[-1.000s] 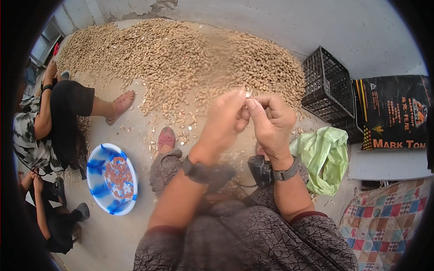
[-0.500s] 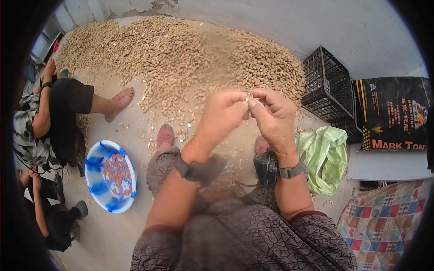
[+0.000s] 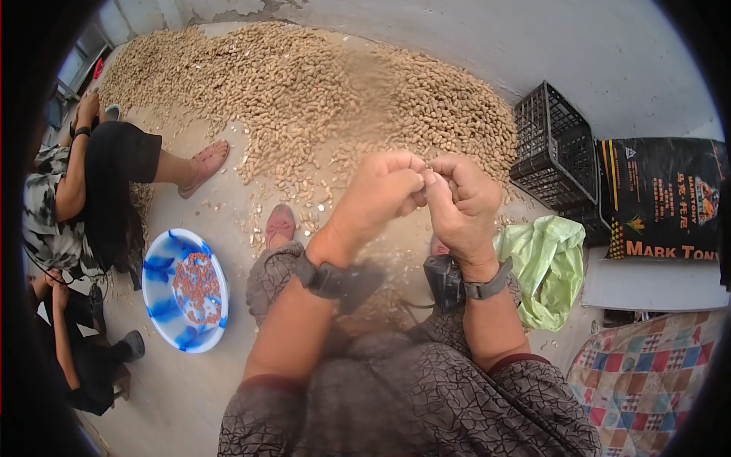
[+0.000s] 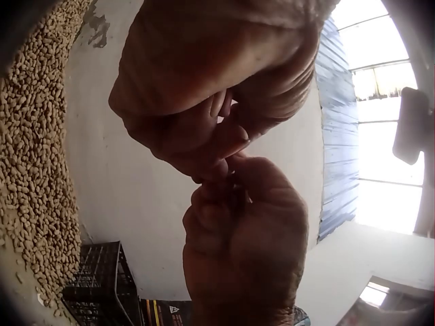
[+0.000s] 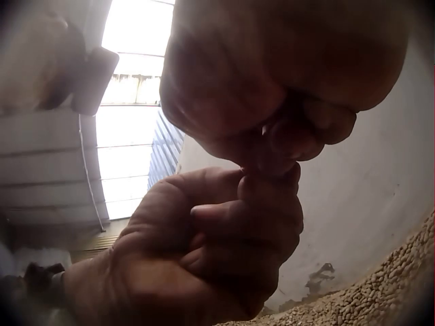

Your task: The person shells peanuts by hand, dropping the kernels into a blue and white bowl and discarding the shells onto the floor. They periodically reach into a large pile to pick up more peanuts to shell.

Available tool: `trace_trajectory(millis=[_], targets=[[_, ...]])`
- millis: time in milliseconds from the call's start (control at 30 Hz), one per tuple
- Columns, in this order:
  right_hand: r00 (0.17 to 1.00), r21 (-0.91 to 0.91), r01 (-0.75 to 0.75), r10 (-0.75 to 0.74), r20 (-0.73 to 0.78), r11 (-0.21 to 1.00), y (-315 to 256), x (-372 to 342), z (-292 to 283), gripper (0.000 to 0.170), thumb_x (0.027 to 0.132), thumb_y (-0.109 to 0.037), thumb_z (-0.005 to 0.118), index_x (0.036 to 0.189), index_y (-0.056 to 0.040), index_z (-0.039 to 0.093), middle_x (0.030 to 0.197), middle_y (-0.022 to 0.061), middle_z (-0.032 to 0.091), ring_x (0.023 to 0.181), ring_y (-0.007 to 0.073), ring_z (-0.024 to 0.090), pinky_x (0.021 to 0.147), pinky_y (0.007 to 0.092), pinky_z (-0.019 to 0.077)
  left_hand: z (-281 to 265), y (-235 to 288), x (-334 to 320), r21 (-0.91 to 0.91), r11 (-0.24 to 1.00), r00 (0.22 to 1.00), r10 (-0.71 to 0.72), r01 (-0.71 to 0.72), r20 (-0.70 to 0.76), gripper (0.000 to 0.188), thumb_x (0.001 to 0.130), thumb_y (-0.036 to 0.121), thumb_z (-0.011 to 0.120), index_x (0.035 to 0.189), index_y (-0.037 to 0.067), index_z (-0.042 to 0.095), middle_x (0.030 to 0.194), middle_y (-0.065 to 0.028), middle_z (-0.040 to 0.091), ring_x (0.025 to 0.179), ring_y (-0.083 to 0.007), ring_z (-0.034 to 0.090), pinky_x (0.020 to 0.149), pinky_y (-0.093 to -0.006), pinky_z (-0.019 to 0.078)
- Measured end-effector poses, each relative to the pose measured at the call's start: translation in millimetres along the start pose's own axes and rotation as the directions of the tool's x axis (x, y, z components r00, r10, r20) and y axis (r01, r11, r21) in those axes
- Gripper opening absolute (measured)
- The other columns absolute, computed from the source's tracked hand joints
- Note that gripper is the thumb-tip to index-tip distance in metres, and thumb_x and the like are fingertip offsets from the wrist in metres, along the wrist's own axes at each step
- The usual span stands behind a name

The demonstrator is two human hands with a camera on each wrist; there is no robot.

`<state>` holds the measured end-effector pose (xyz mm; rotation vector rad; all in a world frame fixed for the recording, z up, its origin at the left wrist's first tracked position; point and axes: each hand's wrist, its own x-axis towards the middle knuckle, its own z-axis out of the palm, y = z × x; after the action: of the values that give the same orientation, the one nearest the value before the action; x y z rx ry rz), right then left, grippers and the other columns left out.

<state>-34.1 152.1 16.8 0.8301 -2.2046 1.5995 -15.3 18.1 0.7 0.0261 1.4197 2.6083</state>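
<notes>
In the head view my left hand (image 3: 378, 192) and right hand (image 3: 462, 206) meet fingertip to fingertip in front of my lap. Between them they pinch a peanut (image 3: 428, 167), nearly all of it hidden by thumbs and fingers. The left wrist view has the curled left hand (image 4: 217, 81) on top, touching the right hand (image 4: 245, 248) below. From the right wrist, the right hand (image 5: 285, 68) is above and the left hand (image 5: 204, 251) below, both dark against the light. Beyond the hands spreads a big heap of unshelled peanuts (image 3: 304, 87).
A blue-and-white basin (image 3: 161, 301) with reddish shelled kernels (image 3: 199, 286) stands on the floor at left. Two seated people (image 3: 114, 190) are farther left. At right are a black crate (image 3: 560, 145), a green plastic bag (image 3: 548, 263), a black printed sack (image 3: 662, 198) and a patchwork cloth (image 3: 647, 373).
The left hand, blurred a second ago, has steadied against the right. A pale bit of shell that stuck up between the fingertips is now mostly covered. The head view has shifted slightly.
</notes>
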Motion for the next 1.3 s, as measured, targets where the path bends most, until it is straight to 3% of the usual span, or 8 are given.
trace_trajectory(millis=[67,133,233,400,667,733,1067,1300], targets=[[0.999,-0.010,0.040,-0.040,0.000,0.999,-1,-1,2,0.005,0.078,0.001,0.055,0.082,0.0003,0.059,0.066,0.0061,0.061,0.054,0.0093,0.056,0.047,0.0229,0.0415,-2,-2,1,-0.013,1.000,0.999,0.014,-0.014,0.030,0.011,0.079,0.007,0.051,0.079,0.000,0.060,0.065,0.0006,0.054,0.052,-0.0024,0.042,0.044,-0.0168,0.0315],[0.996,0.150,-0.088,0.089,0.000,0.985,-7,-2,4,0.005,0.079,0.002,0.054,0.083,0.0006,0.057,0.065,0.0067,0.061,0.054,0.0091,0.057,0.048,0.0223,0.0425,-2,-1,1,-0.019,1.000,0.999,0.008,-0.007,0.033,0.011,0.079,0.008,0.051,0.079,0.001,0.060,0.065,0.0007,0.053,0.052,-0.0026,0.042,0.044,-0.0168,0.0314],[1.000,0.027,-0.024,0.024,-0.005,0.999,-6,1,-1,0.004,0.081,0.003,0.054,0.084,0.0013,0.056,0.064,0.0067,0.061,0.056,0.0092,0.058,0.050,0.0214,0.0439,-1,2,0,-0.036,0.999,0.999,-0.013,0.015,0.049,0.012,0.079,0.009,0.050,0.081,0.001,0.059,0.066,0.0004,0.053,0.053,-0.0029,0.042,0.045,-0.0169,0.0317],[0.993,0.118,-0.116,0.119,-0.017,0.986,-5,2,-3,0.005,0.082,-0.001,0.057,0.085,0.0024,0.060,0.069,0.0024,0.061,0.058,0.0047,0.054,0.052,0.0177,0.0417,3,5,-2,-0.172,0.983,0.997,-0.048,0.056,0.055,0.016,0.081,0.004,0.047,0.088,-0.002,0.060,0.067,-0.0014,0.055,0.046,-0.0035,0.041,0.039,-0.0164,0.0289],[0.982,0.121,-0.181,0.186,-0.027,0.976,-7,2,-4,0.006,0.081,-0.001,0.060,0.086,0.0017,0.059,0.068,0.0043,0.061,0.059,0.0080,0.057,0.050,0.0209,0.0436,0,-1,1,0.002,1.000,1.000,0.017,-0.017,0.017,0.011,0.085,0.009,0.055,0.089,0.001,0.062,0.070,0.0008,0.056,0.052,-0.0023,0.042,0.046,-0.0151,0.0322],[0.999,0.024,0.032,-0.031,-0.024,0.999,2,3,-3,0.006,0.080,-0.001,0.059,0.085,0.0015,0.059,0.067,0.0045,0.060,0.058,0.0086,0.057,0.048,0.0217,0.0429,-2,-1,2,0.000,1.000,1.000,0.025,-0.025,0.006,0.011,0.084,0.008,0.055,0.089,0.001,0.062,0.070,0.0008,0.056,0.052,-0.0025,0.042,0.046,-0.0155,0.0322],[0.995,-0.024,0.101,-0.100,0.023,0.995,-6,0,2,0.010,0.077,0.003,0.056,0.085,0.0003,0.059,0.065,0.0096,0.059,0.050,0.0160,0.056,0.045,0.0272,0.0436,-1,8,-3,-0.069,0.997,1.000,-0.029,0.029,0.007,0.015,0.078,0.003,0.049,0.087,-0.003,0.060,0.064,-0.0004,0.054,0.048,-0.0037,0.042,0.041,-0.0168,0.0302],[0.964,-0.237,0.262,-0.264,0.024,0.935,-7,2,-1,0.013,0.071,0.006,0.056,0.082,0.0002,0.057,0.061,0.0100,0.056,0.047,0.0189,0.054,0.043,0.0296,0.0417,-1,7,-2,-0.132,0.991,0.998,-0.024,0.031,0.053,0.016,0.078,0.001,0.047,0.087,-0.003,0.059,0.065,-0.0015,0.055,0.048,-0.0037,0.042,0.039,-0.0162,0.0296]])
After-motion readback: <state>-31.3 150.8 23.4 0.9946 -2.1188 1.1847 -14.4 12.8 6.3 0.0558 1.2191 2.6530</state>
